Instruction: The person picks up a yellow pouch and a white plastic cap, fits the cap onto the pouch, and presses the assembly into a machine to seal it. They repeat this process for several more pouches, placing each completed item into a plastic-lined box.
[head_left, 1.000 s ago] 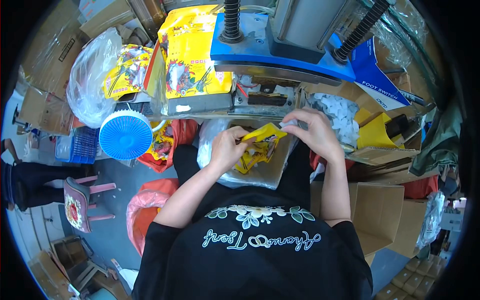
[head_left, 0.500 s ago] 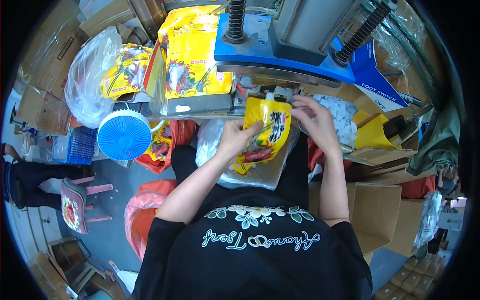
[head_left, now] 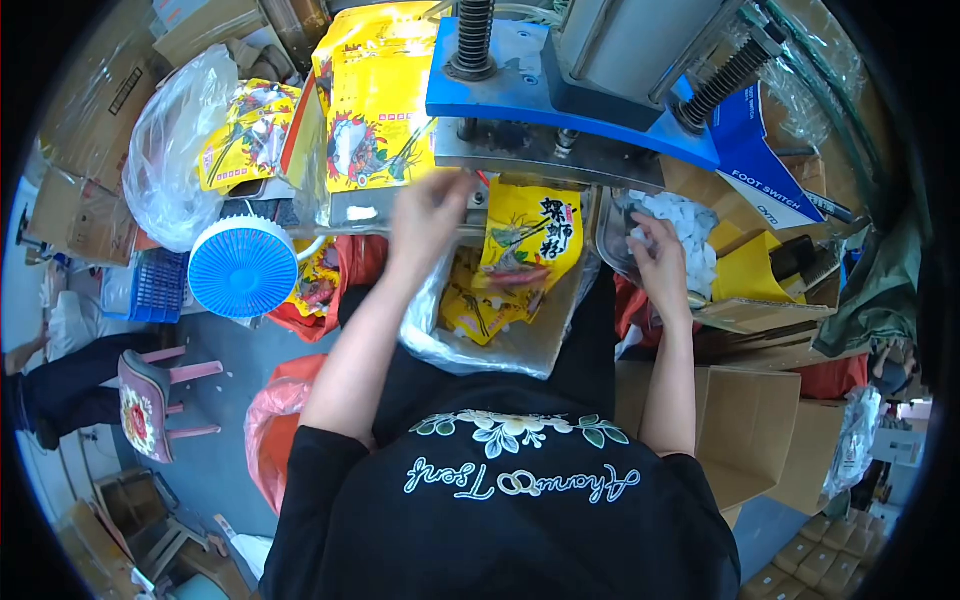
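My left hand (head_left: 430, 222) is smeared by motion beside the stack of yellow printed pouches (head_left: 375, 120), so its fingers cannot be read. A yellow pouch (head_left: 535, 235) hangs with its top edge at the metal jaw of the blue press (head_left: 570, 105); neither hand touches it. Below it, more yellow pouches (head_left: 475, 310) lie in a plastic-lined box (head_left: 552, 335) at my lap. Over a clear plastic tray (head_left: 612, 240), my right hand (head_left: 662, 265) has thumb and fingers drawn together, seemingly around a small white piece. Many white pieces (head_left: 690, 235) lie beside it.
A blue fan (head_left: 243, 268) stands at the left, near a clear plastic bag (head_left: 175, 160) and more pouches. An open carton (head_left: 745, 430) sits at my right. A floral stool (head_left: 145, 405) and another person's leg (head_left: 75, 385) are at far left.
Both hands have left the pouch, which now hangs at the press. My left hand moved toward the pouch stack, my right to the clear tray. The press's metal jaw has come down.
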`<state>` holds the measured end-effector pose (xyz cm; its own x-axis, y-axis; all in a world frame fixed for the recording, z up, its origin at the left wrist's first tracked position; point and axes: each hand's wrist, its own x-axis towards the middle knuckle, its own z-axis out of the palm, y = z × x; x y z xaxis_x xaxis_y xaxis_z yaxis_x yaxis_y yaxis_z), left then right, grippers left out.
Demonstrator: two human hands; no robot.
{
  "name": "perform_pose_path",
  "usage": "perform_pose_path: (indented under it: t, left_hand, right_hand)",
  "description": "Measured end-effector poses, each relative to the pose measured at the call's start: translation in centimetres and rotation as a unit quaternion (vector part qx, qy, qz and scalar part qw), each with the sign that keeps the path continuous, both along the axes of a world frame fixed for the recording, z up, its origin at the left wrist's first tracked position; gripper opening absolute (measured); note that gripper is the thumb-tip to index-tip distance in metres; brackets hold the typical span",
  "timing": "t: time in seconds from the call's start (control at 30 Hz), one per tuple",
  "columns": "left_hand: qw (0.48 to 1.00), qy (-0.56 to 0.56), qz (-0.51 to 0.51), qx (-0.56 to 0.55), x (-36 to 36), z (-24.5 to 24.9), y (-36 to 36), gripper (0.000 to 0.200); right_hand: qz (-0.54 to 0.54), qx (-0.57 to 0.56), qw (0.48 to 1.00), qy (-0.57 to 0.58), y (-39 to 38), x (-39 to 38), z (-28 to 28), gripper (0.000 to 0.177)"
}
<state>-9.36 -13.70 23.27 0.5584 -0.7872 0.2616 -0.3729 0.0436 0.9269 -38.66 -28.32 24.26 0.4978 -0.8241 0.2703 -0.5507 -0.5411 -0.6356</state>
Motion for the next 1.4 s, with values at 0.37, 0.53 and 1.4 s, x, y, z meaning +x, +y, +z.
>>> perform_pose_path:
  t: [0.37, 0.53, 1.4]
  left_hand:
    - [0.963, -0.248, 0.103, 0.003, 1.4, 0.2, 7.4, 0.013]
    - [0.995, 0.084, -0.035, 0.031, -4.3, -0.9, 6.9, 0.018]
    - [1.0, 0.019, -0.001, 0.01, -0.2, 0.3, -0.2, 0.032]
  right_hand:
    - [0.036, 0.198, 0.962, -0.183, 2.4, 2.2, 3.7, 0.019]
    - [0.126, 0.108, 0.979, -0.119, 5.9, 4.9, 7.1, 0.021]
    - [-0.109, -0.143, 0.969, 0.168, -2.8, 1.1, -0.7, 0.034]
